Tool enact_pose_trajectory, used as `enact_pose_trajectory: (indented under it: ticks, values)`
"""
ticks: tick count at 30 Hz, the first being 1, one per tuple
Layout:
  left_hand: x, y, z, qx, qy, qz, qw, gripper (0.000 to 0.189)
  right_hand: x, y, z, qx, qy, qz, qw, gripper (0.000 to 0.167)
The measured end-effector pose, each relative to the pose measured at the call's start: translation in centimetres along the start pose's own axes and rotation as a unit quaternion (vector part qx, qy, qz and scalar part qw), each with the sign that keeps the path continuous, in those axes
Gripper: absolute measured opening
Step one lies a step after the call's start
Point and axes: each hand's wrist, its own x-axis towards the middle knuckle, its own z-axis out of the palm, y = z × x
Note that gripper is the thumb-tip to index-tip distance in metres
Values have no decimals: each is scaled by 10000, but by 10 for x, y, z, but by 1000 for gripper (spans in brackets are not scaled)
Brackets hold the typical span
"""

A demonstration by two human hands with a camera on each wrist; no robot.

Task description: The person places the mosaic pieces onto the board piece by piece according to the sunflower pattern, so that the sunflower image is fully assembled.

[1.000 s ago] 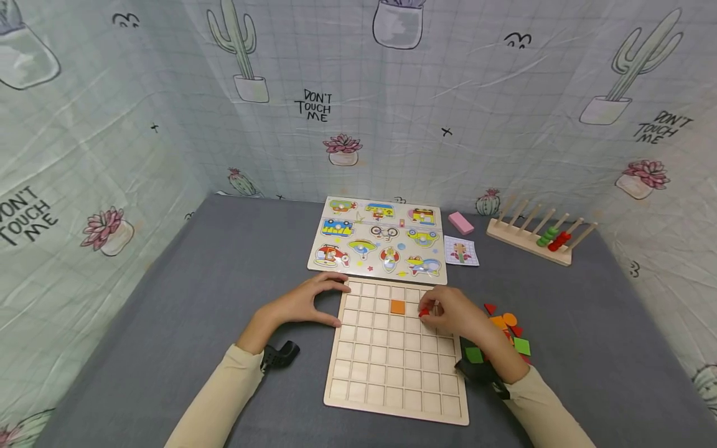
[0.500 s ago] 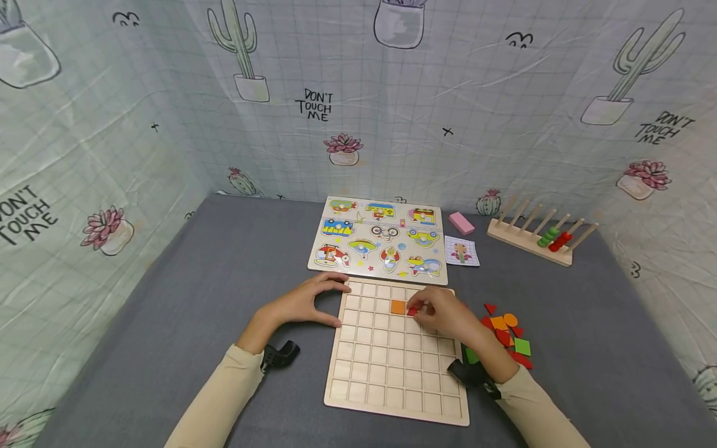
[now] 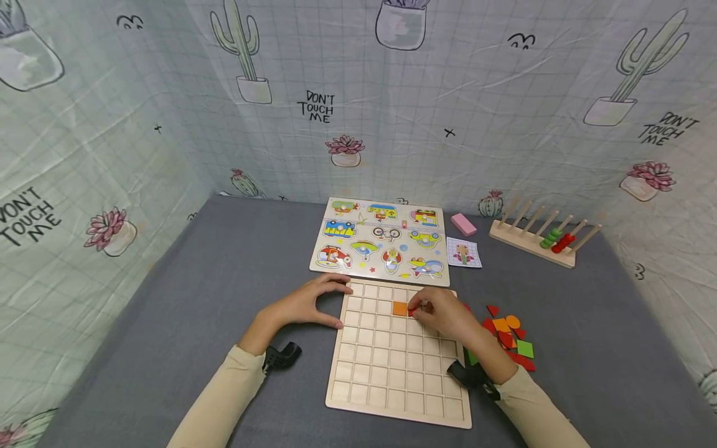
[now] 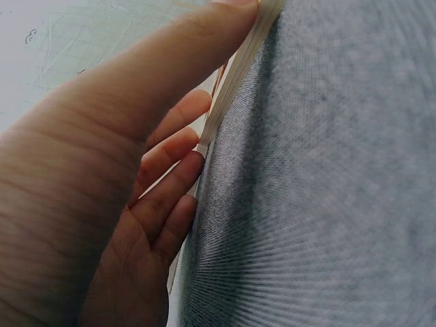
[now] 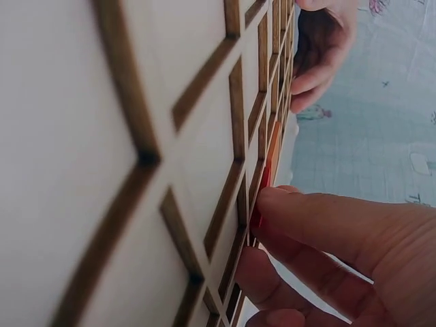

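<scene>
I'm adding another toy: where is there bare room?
Bare gray table lies left of the left hand, and right of the loose pieces, nearer than the bead rack. Crowded: around the right hand, over the grid board with pieces alongside; and behind the grid board, with puzzle board, card and pink block.

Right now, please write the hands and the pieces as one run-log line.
left hand: touches left edge of grid board | right hand: pinches red piece beside orange square | loose pieces: right of grid board
</scene>
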Motion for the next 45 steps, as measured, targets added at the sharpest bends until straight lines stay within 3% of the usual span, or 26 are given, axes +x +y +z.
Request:
enact_pose_trajectory:
  ticks: [12, 24, 31, 45]
  values:
    - [0, -1, 0, -136, -41, -55, 9999, 66, -8, 5, -4, 136, 200, 59, 9997, 7]
    - [-3, -3, -1, -205, -5, -159, 9997, 66, -27, 13, -27, 87, 309, 309, 9990, 9]
    - [-2, -1, 0, -110, 9, -156, 9998, 66, -43, 23, -38, -130, 546, 618, 9965, 10]
    - [0, -2, 1, -128, 2, -178, 9998, 66, -66, 47, -60, -418, 611, 1277, 9890, 15]
